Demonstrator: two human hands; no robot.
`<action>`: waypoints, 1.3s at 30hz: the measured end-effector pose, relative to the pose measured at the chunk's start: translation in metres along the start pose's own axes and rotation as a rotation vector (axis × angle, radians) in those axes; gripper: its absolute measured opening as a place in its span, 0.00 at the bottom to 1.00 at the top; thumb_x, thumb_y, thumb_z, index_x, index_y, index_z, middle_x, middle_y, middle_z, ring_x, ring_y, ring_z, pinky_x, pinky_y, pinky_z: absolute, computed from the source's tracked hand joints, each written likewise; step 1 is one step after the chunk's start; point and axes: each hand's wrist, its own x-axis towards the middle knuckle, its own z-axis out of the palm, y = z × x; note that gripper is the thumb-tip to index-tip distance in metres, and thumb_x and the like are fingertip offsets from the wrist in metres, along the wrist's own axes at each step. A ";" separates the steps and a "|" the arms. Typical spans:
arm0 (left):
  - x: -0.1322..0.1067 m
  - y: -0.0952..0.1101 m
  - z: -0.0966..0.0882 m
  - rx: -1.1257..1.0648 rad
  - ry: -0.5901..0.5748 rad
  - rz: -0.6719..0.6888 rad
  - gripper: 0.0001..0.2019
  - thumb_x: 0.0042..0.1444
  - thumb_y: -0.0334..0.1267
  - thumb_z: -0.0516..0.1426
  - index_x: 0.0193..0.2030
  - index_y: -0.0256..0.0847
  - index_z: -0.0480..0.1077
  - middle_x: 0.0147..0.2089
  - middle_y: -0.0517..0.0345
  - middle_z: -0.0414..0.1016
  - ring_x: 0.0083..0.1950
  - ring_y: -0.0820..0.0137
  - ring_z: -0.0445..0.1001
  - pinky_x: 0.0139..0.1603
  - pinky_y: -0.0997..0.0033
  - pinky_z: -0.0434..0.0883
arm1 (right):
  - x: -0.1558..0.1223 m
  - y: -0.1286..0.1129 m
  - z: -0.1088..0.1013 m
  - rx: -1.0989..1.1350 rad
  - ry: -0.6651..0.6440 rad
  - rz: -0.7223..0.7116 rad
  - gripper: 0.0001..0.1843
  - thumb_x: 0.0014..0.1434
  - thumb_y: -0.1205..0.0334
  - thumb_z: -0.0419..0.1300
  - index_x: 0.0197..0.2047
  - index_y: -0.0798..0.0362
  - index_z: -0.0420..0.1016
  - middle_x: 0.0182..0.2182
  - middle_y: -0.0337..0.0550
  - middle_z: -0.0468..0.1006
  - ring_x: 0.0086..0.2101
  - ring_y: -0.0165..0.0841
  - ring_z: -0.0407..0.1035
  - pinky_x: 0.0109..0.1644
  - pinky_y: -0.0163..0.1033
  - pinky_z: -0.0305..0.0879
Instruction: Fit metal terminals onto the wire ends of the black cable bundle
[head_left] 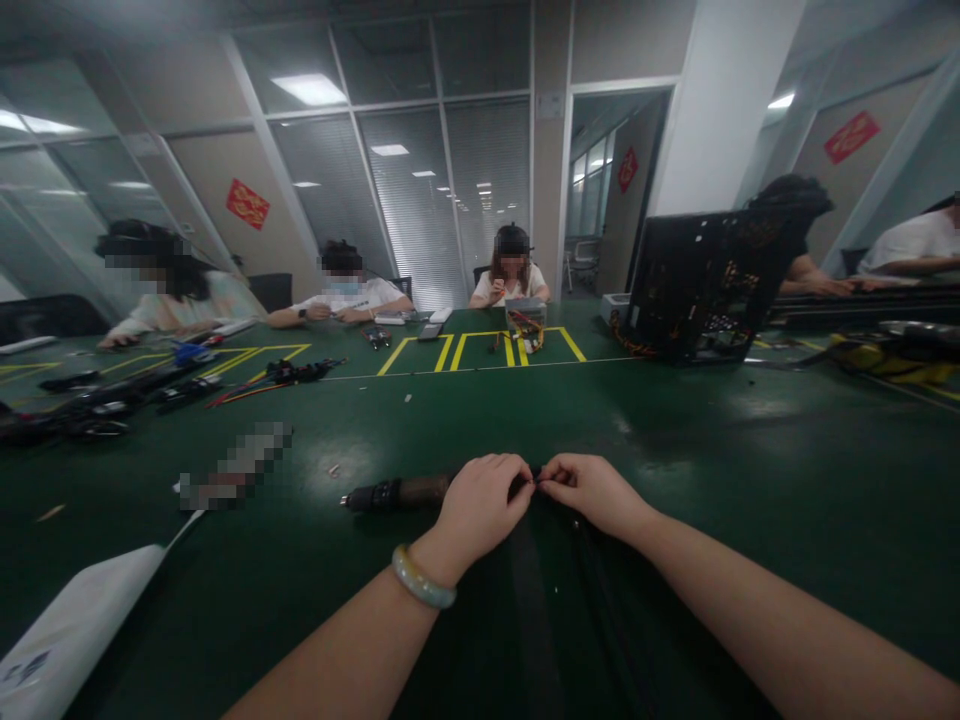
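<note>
My left hand (486,505), with a jade-like bangle (422,578) at the wrist, is closed in a pinch. Its fingertips meet those of my right hand (592,492), which is pinched too. Whatever they hold between them is too small and hidden to name. A dark power screwdriver (397,493) lies on the green table (322,620), partly behind my left hand, its tip pointing left. Below my hands a thin, dark strip-like thing (600,600) runs toward the near edge; I cannot tell whether it joins what I pinch.
A white power bank-like slab (82,630) with a cord and a blurred-out device lies at left. Black parts with cables (82,405) crowd the far left. A black computer case (694,290) stands at back right. Several people sit across the table, one person (511,275) straight ahead.
</note>
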 end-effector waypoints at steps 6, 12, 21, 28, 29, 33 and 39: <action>0.001 0.000 -0.001 0.014 -0.011 -0.011 0.02 0.61 0.37 0.56 0.40 0.44 0.69 0.41 0.59 0.74 0.45 0.66 0.72 0.49 0.64 0.66 | 0.000 -0.003 0.000 -0.004 -0.003 0.008 0.07 0.58 0.60 0.62 0.38 0.51 0.78 0.31 0.38 0.79 0.31 0.31 0.71 0.33 0.33 0.62; 0.002 0.000 0.001 0.021 -0.015 -0.018 0.02 0.61 0.36 0.56 0.41 0.45 0.70 0.41 0.61 0.74 0.43 0.66 0.71 0.46 0.64 0.66 | 0.000 -0.001 0.003 0.001 0.005 0.018 0.05 0.58 0.60 0.62 0.38 0.51 0.77 0.32 0.38 0.80 0.32 0.32 0.72 0.35 0.33 0.64; 0.002 0.000 0.001 0.015 -0.019 -0.001 0.05 0.62 0.36 0.56 0.43 0.45 0.71 0.43 0.59 0.74 0.46 0.65 0.71 0.48 0.64 0.66 | 0.000 0.002 0.005 -0.027 0.031 -0.008 0.05 0.58 0.60 0.62 0.38 0.50 0.77 0.32 0.38 0.80 0.32 0.32 0.73 0.35 0.34 0.63; 0.001 -0.002 0.002 -0.001 -0.014 0.011 0.05 0.59 0.37 0.59 0.43 0.45 0.70 0.42 0.60 0.74 0.46 0.65 0.71 0.48 0.64 0.66 | 0.000 0.000 0.005 0.011 0.055 0.041 0.07 0.59 0.58 0.61 0.38 0.51 0.78 0.32 0.39 0.80 0.33 0.33 0.73 0.34 0.34 0.63; 0.001 -0.003 0.002 0.003 -0.012 0.007 0.05 0.58 0.37 0.59 0.42 0.45 0.70 0.42 0.60 0.74 0.46 0.65 0.71 0.47 0.64 0.66 | 0.000 -0.001 0.005 0.021 0.051 0.041 0.07 0.59 0.58 0.61 0.38 0.51 0.78 0.32 0.39 0.80 0.33 0.33 0.73 0.35 0.34 0.64; 0.002 -0.003 0.003 -0.001 -0.003 -0.001 0.03 0.59 0.35 0.59 0.40 0.44 0.69 0.42 0.61 0.74 0.45 0.66 0.71 0.48 0.64 0.66 | 0.001 -0.003 0.006 0.053 0.033 0.032 0.08 0.59 0.57 0.61 0.39 0.50 0.78 0.34 0.38 0.80 0.34 0.33 0.73 0.36 0.34 0.65; 0.002 -0.003 0.003 0.006 -0.008 -0.009 0.02 0.60 0.34 0.57 0.40 0.44 0.70 0.42 0.60 0.74 0.46 0.65 0.72 0.48 0.63 0.66 | -0.001 -0.004 0.005 0.028 0.000 0.039 0.07 0.58 0.58 0.63 0.39 0.50 0.77 0.33 0.37 0.80 0.33 0.33 0.73 0.34 0.34 0.64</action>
